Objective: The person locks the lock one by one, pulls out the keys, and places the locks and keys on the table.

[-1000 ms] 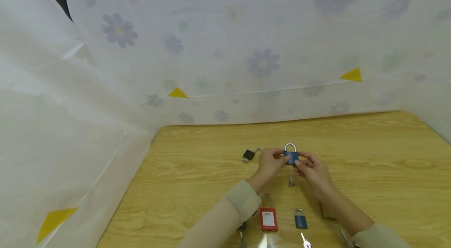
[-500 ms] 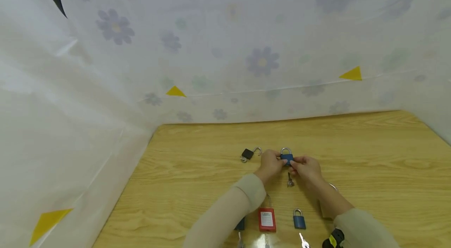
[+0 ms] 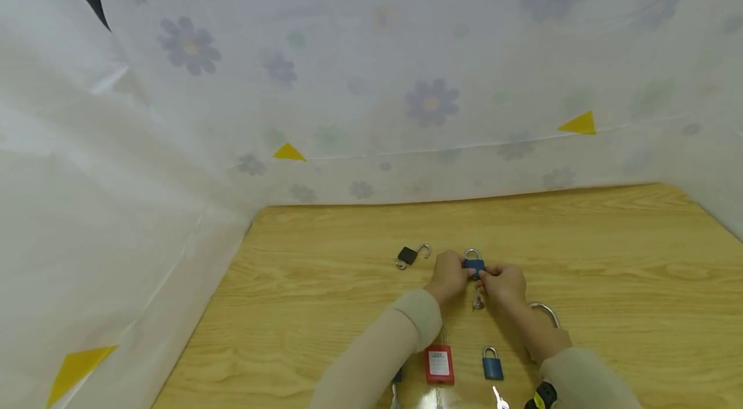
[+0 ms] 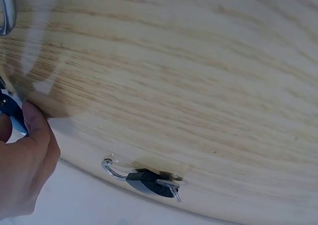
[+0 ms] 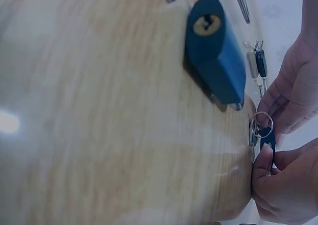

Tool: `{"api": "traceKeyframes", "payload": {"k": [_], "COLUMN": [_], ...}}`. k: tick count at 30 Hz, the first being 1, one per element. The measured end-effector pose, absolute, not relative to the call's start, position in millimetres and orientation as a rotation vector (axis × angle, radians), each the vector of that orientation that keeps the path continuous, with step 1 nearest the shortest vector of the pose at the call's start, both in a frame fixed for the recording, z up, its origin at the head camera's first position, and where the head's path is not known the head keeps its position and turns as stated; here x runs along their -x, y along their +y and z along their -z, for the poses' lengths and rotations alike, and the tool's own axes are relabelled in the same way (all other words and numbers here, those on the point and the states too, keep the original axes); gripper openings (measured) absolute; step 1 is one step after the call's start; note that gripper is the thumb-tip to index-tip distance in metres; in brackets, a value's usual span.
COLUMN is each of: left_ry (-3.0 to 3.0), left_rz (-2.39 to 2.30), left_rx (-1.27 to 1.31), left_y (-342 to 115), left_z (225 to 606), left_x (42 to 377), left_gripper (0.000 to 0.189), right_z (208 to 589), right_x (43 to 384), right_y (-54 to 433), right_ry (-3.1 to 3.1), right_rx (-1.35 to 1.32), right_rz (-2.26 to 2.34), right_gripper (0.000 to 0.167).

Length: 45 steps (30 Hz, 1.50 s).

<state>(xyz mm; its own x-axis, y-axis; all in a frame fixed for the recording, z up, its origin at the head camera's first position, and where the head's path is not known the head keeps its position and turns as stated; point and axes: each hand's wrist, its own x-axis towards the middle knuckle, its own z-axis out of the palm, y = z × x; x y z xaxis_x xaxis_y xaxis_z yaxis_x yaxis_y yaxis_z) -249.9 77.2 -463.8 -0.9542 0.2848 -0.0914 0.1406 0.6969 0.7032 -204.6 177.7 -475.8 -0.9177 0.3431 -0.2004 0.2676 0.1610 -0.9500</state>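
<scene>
Between my two hands a blue padlock (image 3: 473, 265) stands with its steel shackle up and closed. My left hand (image 3: 447, 275) grips its left side, thumb across the front. On the other side my right hand (image 3: 506, 286) pinches its lower right edge. A small key on a ring (image 3: 478, 300) lies on the table just in front of the padlock. In the left wrist view only part of the blue padlock (image 4: 15, 113) shows beside the left hand (image 4: 30, 168). The right wrist view has both hands at its right edge, around the padlock's keyhole end.
Left of the hands lies an unlocked black padlock (image 3: 408, 255) with keys. Nearer the front are a red padlock (image 3: 439, 364), a smaller blue padlock (image 3: 493, 368) and loose keys (image 3: 500, 400). A large shackle (image 3: 545, 312) shows behind the right forearm. White flowered sheeting (image 3: 360, 106) surrounds the table.
Both hands have lowered the blue padlock slightly toward the table and the front. The right hand has shifted lower on it, and the right forearm has drawn in, baring more of the large shackle.
</scene>
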Motion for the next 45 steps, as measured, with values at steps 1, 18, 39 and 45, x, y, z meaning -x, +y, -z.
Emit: {"api": "traceKeyframes", "payload": {"k": [1, 18, 39, 45], "left_ry": [2.717, 2.774, 2.924, 2.858], "left_rz": [-1.093, -0.91, -1.173, -1.189], "left_rx": [-0.354, -0.411, -0.213, -0.086], "left_y": [77.2, 76.2, -2.1, -13.2], "left_z": [463.3, 464.5, 441.8, 439.4], "left_x": [250.2, 251.5, 285.0, 288.5], "left_gripper": [0.02, 0.018, 0.034, 0.037], "right_z": [476.2, 475.7, 446.4, 447.5], "right_x": [205.3, 207.8, 217.0, 228.7], "right_y": [177.4, 171.8, 148.8, 123.5], "right_ry": [-2.337, -2.461, -2.387, -2.224], "right_rx": [0.619, 0.646, 0.368, 0.454], "right_rz": [-1.898, -1.726, -1.928, -2.336], "right_gripper": [0.022, 0.019, 0.037, 0.043]}}
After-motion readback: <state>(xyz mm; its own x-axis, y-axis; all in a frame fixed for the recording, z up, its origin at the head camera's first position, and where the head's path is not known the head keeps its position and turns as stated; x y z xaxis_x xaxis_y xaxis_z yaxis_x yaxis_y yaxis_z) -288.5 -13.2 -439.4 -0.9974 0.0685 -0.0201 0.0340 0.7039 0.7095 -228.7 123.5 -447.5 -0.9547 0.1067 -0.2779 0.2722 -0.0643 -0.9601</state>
